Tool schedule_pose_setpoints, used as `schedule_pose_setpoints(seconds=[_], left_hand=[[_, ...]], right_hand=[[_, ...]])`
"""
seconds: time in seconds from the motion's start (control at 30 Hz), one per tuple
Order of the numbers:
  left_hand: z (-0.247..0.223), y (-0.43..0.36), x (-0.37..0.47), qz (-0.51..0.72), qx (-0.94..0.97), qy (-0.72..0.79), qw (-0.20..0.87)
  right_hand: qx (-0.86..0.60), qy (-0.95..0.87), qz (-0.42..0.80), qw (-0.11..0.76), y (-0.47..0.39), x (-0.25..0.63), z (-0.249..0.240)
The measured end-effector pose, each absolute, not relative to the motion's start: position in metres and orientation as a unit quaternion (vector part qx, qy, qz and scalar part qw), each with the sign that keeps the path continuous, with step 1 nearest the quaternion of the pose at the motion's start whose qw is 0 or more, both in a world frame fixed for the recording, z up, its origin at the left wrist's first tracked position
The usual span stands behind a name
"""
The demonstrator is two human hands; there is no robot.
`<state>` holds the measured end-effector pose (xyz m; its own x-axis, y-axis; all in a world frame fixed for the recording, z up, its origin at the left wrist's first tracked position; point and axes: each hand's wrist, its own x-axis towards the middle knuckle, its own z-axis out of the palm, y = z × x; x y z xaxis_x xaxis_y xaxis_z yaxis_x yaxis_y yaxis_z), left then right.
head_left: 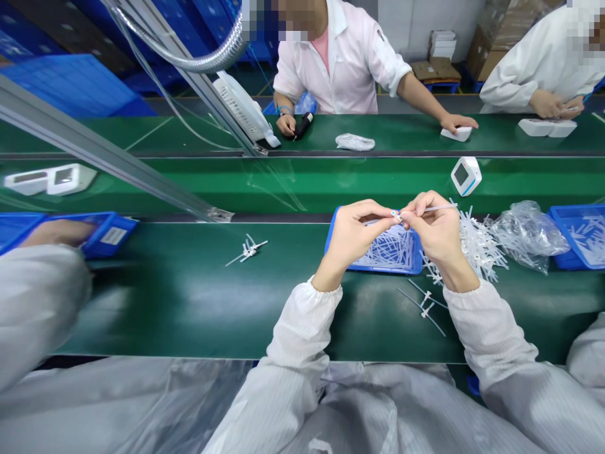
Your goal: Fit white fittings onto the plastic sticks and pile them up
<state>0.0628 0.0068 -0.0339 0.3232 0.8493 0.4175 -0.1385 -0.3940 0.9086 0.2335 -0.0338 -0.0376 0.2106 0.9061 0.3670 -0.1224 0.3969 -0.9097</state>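
Note:
Above a blue bin (385, 272) of thin clear tubes (390, 247), my two hands meet at the fingertips. My left hand (354, 232) pinches a small white fitting with a bit of blue showing, mostly hidden by the fingers. In my right hand (435, 234) is a thin whitish tube (442, 207), its inner end close to the fitting; whether they are joined is not visible. Beside my right wrist spreads a pile of tubes with white fittings (482, 246). Two tubes with white T-shaped fittings (426, 310) lie on the green bench near my right forearm.
A small cluster of fitted tubes (248, 249) lies left. To the right are a crumpled clear bag (529, 233) and another blue bin (562, 236). A white device (466, 176) sits on the green belt. A neighbour's sleeve (38, 302) reaches in; two co-workers sit opposite.

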Motion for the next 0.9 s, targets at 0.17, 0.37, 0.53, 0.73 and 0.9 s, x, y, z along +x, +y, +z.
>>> schedule_pose_setpoints(seconds=[0.17,0.37,0.53,0.73,0.9], left_hand=[[-0.033,0.007,0.062,0.513,0.654,0.260,0.491],[-0.034,0.008,0.063,0.493,0.638,0.265,0.529],[-0.036,0.010,0.064,0.474,0.626,0.235,0.573],[-0.048,0.031,0.027,0.497,0.651,0.266,0.508],[-0.095,0.055,-0.076,0.486,0.647,0.490,0.325]], right_hand=[[-0.379,-0.496,0.397,0.673,-0.035,0.234,-0.039],[-0.361,-0.467,0.450,0.670,-0.033,0.232,-0.043],[-0.364,-0.476,0.460,0.655,-0.031,0.241,-0.032],[-0.417,-0.479,0.315,0.705,-0.042,0.301,-0.008],[-0.512,-0.507,0.169,0.672,-0.071,0.358,0.006]])
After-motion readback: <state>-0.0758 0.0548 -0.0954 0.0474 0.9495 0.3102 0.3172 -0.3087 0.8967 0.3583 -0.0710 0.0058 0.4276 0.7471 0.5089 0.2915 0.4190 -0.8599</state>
